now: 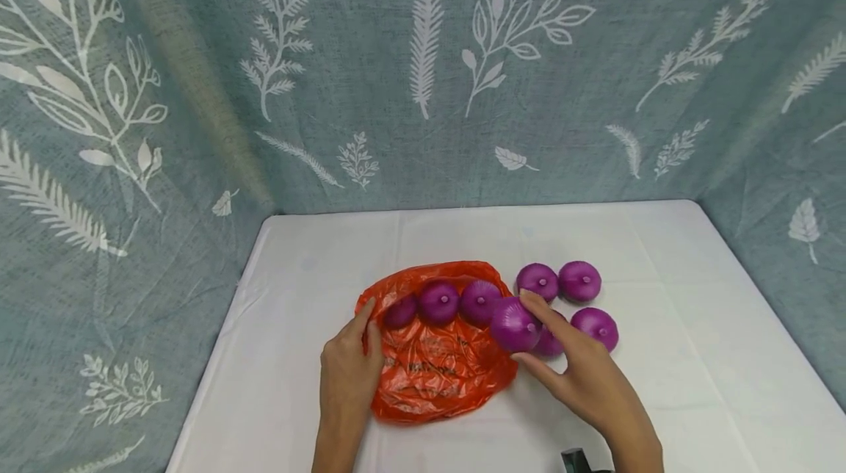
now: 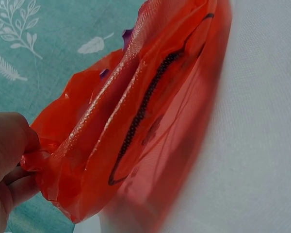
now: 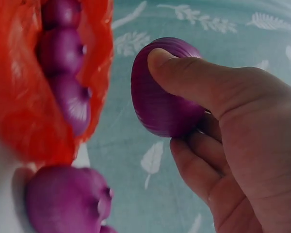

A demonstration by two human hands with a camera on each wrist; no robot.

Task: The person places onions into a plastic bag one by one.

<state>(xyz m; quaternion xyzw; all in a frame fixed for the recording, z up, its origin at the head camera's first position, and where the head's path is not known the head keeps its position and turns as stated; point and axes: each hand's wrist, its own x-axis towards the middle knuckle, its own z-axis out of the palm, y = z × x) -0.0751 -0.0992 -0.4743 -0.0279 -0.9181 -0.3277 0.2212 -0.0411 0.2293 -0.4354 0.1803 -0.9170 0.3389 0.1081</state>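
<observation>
An orange-red plastic bag (image 1: pixel 429 385) lies on the table with its mouth spread, and 3 purple onions, one of them (image 1: pixel 439 302), sit in a row inside it. My left hand (image 1: pixel 350 355) pinches the bag's left edge between thumb and fingers; the left wrist view shows the gathered plastic (image 2: pixel 53 165) in that grip. In my right hand (image 1: pixel 581 370) is another purple onion (image 1: pixel 514 325), held between thumb and fingers above the bag's right edge. The right wrist view shows this onion (image 3: pixel 167 92) raised apart from those in the bag.
Several more purple onions, such as one at the back right (image 1: pixel 579 281) and one nearer (image 1: pixel 595 328), rest on the white table (image 1: pixel 694 385) right of the bag. A leaf-patterned teal cloth (image 1: pixel 370 91) hangs behind and at the sides. A small dark object (image 1: pixel 575 460) shows at the bottom edge.
</observation>
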